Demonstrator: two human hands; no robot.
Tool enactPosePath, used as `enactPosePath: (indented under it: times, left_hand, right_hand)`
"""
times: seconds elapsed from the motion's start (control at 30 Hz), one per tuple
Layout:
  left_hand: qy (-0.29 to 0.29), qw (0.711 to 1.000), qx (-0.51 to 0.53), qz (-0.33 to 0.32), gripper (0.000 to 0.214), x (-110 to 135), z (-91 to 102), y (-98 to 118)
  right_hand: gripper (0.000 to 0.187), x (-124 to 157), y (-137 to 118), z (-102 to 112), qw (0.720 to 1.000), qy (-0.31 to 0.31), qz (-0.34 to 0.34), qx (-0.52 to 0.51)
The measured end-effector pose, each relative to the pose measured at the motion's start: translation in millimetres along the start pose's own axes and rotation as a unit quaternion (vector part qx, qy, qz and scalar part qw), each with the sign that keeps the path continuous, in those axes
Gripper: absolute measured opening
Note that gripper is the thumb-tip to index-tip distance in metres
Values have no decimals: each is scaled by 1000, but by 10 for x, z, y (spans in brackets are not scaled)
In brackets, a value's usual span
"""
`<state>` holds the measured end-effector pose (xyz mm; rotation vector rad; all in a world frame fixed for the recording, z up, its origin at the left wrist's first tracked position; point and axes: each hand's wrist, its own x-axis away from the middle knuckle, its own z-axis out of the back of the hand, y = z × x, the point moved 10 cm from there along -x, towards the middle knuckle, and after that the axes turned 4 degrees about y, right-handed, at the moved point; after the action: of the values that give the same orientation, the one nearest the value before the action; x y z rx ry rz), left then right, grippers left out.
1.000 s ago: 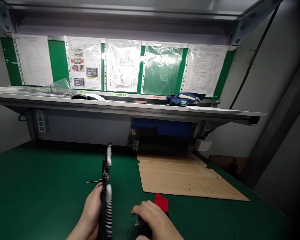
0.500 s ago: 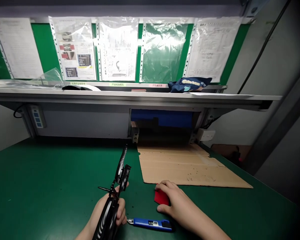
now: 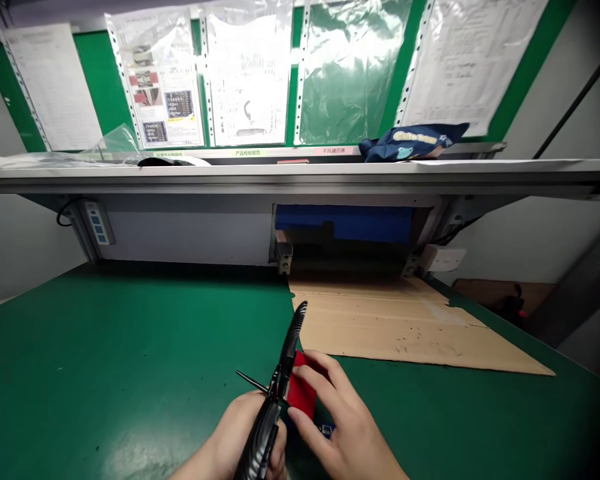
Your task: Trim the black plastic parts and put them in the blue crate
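My left hand (image 3: 237,423) is closed around a long, glossy black plastic part (image 3: 261,440) with ribbed silvery streaks. The part stands tilted, its narrow tip pointing up and away, and a thin black rod juts out to the left at its middle. My right hand (image 3: 353,420) pinches a flat red piece (image 3: 304,395), perhaps cloth or card, between thumb and fingers. The red piece lies right beside the black part's right side; whether they touch I cannot tell. Under my right hand a blue utility knife (image 3: 326,430) is mostly hidden.
A brown cardboard sheet (image 3: 405,333) lies on the green tabletop (image 3: 130,347) beyond my right hand. Across the back runs a shelf (image 3: 220,179) bearing a dark blue fabric pouch (image 3: 413,143). A power strip (image 3: 99,223) is fixed below it at left.
My right hand has lifted the red piece off the table and brought it left to the black part. The black part has turned more edge-on. The view has shifted, and the knife is now largely covered.
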<state>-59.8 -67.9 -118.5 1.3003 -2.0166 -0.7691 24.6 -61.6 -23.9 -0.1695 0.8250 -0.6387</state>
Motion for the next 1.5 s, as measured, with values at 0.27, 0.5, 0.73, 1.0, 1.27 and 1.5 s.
enactPosePath:
  times: [0.27, 0.5, 0.73, 1.0, 1.27, 1.5]
  left_hand:
    - [15, 1000, 22, 11, 43, -11, -22, -39]
    - [-60, 997, 42, 4, 36, 11, -118, -38]
    - [-90, 994, 50, 20, 33, 8, -136, -74]
    - [-72, 995, 62, 13, 34, 19, -147, -51]
    - [-99, 993, 29, 65, 62, 81, -206, -151]
    - [-42, 996, 77, 24, 54, 76, -167, -83]
  right_hand:
    - [37, -6, -84, 15, 998, 3, 54, 26]
    - [35, 5, -48, 69, 998, 19, 67, 12]
    - [34, -10, -55, 84, 998, 7, 66, -1]
    - [31, -14, -77, 66, 996, -8, 82, -17]
    - [29, -70, 132, 142, 1000, -4, 11, -26]
    - [34, -77, 415, 292, 983, 36, -93, -151]
